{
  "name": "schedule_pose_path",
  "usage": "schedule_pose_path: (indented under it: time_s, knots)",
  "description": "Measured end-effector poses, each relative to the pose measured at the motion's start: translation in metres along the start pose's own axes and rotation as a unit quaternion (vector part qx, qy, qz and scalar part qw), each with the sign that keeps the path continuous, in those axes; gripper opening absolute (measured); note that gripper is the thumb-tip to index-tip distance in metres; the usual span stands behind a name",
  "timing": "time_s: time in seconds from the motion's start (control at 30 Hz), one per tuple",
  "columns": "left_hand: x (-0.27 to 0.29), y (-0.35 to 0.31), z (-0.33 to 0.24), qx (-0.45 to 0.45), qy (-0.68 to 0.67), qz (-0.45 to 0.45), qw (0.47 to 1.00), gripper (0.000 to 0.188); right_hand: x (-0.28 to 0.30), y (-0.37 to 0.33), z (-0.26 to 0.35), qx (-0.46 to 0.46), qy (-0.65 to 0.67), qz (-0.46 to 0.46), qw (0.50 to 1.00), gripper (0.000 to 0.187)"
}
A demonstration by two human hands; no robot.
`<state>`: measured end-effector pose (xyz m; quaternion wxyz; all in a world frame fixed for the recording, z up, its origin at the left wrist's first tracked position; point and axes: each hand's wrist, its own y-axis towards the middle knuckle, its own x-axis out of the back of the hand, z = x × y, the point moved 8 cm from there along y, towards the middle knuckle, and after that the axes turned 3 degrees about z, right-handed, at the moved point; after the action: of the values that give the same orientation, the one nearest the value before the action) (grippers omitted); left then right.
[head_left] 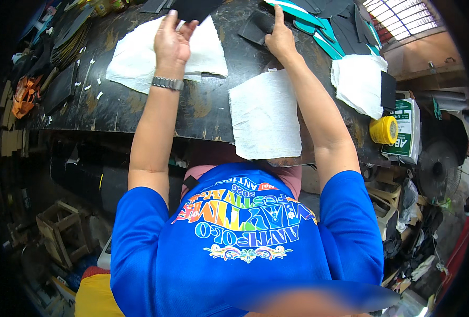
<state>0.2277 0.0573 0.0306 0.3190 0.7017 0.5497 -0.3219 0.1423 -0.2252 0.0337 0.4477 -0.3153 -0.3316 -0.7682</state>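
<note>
Fingers: left hand half-curled, grip unclear; right hand, index apart. Scuffed table: three white cloths atop, one fan rightward.

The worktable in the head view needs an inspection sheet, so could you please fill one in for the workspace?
Surface: dark worktable, with brown worn patches.
Job's things: black piece, green-and-white pieces, white sheet overhanging the near edge.
Clutter: small white scraps; yellow container at right.
Hands: left hand at the black piece, grip unclear; right hand, index finger extended toward the green-and-white pieces.
Cables: none clearly identifiable.
Surroundings: fan right, wooden stool left.
</note>
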Motion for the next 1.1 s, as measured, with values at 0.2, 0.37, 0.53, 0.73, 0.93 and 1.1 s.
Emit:
schedule_pose_path:
  time_s: [0.2,0.37,0.53,0.73,0.93,1.1]
  knots:
    - [-0.054,-0.013,0.105,0.281,-0.166,0.088,0.941,0.017,0.000,0.000,-0.015,0.040,-0.006,0.007,0.999,0.100]
    - [-0.061,0.001,0.169,0.301,-0.122,-0.058,0.944,0.016,0.018,-0.010,-0.021,0.039,0.074,-0.026,0.996,0.096]
    - [-0.044,0.006,0.181,0.322,-0.122,-0.091,0.934,0.017,0.066,-0.034,-0.029,0.010,0.094,-0.136,0.986,0.092]
    - [-0.080,-0.033,0.159,0.384,-0.174,0.120,0.899,0.018,0.056,-0.068,0.005,0.077,0.516,0.041,0.852,0.104]
    - [-0.088,-0.144,0.162,0.512,-0.050,0.139,0.846,0.023,0.084,-0.111,0.034,0.147,0.506,0.138,0.839,0.094]
    - [-0.097,-0.183,0.153,0.559,-0.112,0.169,0.804,0.026,0.087,-0.147,0.011,0.022,0.532,0.094,0.841,0.077]
